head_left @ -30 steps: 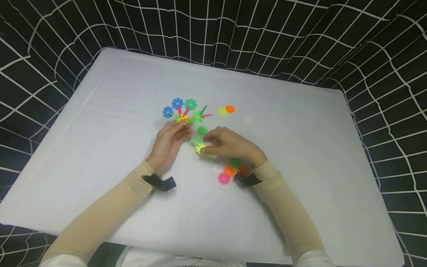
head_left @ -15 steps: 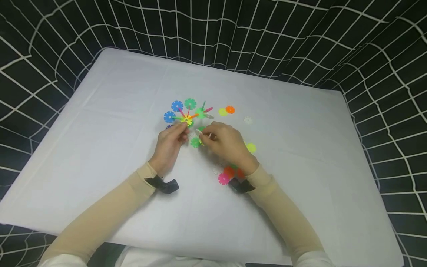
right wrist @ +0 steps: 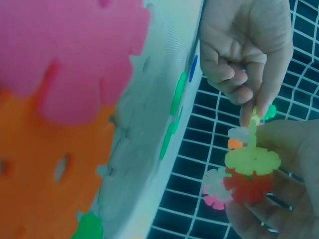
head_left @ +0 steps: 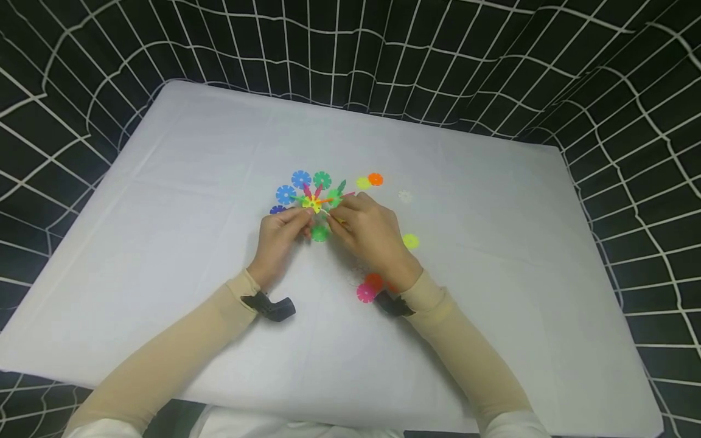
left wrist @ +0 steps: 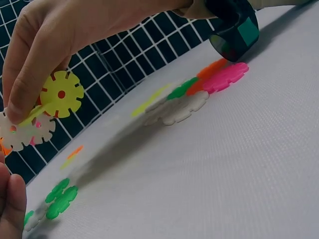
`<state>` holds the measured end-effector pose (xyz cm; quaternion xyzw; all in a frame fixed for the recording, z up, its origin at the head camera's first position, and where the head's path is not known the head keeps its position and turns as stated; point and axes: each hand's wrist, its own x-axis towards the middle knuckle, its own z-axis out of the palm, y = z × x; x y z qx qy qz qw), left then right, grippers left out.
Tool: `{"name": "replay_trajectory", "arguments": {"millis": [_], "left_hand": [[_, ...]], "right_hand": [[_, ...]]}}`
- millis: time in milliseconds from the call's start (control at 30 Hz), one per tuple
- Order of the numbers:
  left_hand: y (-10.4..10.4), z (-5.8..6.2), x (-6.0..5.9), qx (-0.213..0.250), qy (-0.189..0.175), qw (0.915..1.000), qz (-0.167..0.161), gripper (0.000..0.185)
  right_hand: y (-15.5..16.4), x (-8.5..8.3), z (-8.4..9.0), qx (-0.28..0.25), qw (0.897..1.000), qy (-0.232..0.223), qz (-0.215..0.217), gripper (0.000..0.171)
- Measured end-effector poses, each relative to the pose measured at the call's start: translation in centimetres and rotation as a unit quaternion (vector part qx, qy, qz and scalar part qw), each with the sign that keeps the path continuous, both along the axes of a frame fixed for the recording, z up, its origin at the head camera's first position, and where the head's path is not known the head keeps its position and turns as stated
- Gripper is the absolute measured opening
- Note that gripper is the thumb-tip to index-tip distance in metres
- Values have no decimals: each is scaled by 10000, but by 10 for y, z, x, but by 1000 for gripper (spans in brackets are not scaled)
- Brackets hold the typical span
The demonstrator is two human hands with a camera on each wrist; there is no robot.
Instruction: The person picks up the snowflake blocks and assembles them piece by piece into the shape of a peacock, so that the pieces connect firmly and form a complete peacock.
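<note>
2 hands meet over 1 cluster of snowflake discs near table centre.

Left hand [head_left: 279, 236]: fingers curled, tips pinching the near-left edge of the disc assembly [head_left: 313, 199]. The right wrist view shows that hand [right wrist: 247, 47] with 1 finger run down onto the top of the stack and the rest folded. It holds the assembly off the white table [head_left: 164, 243], so this is the bracing hand.

Assembly: yellow hub, spokes fanning up and away. Blue discs [head_left: 292, 187] on the left side, a green disc [head_left: 322, 179] at top, pink and orange edge-on pieces between. Its fan plane faces roughly up toward the head camera; the open side points right, at the other hand.

Right hand [head_left: 368, 230]: fingers closed in a pinch on a small sub-stack, with a yellow disc [left wrist: 61, 93] and a white disc [left wrist: 22, 132] visible in the left wrist view. In the right wrist view the same stack reads yellow over a red disc [right wrist: 247, 186]. The piece lies just right of the hub, touching or almost touching; I cannot tell which. My read: the joint axis runs left-right between the 2 pinches, and the right hand is nearer the free slot.

Loose green disc [head_left: 320, 233] lies on the table just below both sets of fingertips. Farther right: a yellow-orange pair [head_left: 370, 180], a pale disc [head_left: 405, 196], a lime disc [head_left: 411, 241]. Spare pile [head_left: 368, 288] sits by the right wrist strap.
</note>
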<state>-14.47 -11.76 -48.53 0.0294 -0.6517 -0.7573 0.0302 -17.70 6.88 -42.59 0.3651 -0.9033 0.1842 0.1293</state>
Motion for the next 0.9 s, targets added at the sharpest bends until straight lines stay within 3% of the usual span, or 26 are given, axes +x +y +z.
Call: {"name": "replay_trajectory", "arguments": {"millis": [167, 467, 667, 900], "left_hand": [[1, -2, -2, -677, 319, 9972, 34, 28], [2, 0, 0, -1079, 533, 9922, -332, 22], [2, 3, 0, -945, 346, 9935, -525, 20], [1, 3, -1, -893, 283, 9939, -578, 18]], "right_hand": [[0, -1, -3, -181, 9995, 197, 177, 12], [0, -2, -3, -353, 9983, 328, 335, 11], [-4, 0, -5, -302, 9973, 563, 367, 12], [-4, 1, -6, -416, 9970, 516, 390, 12]]}}
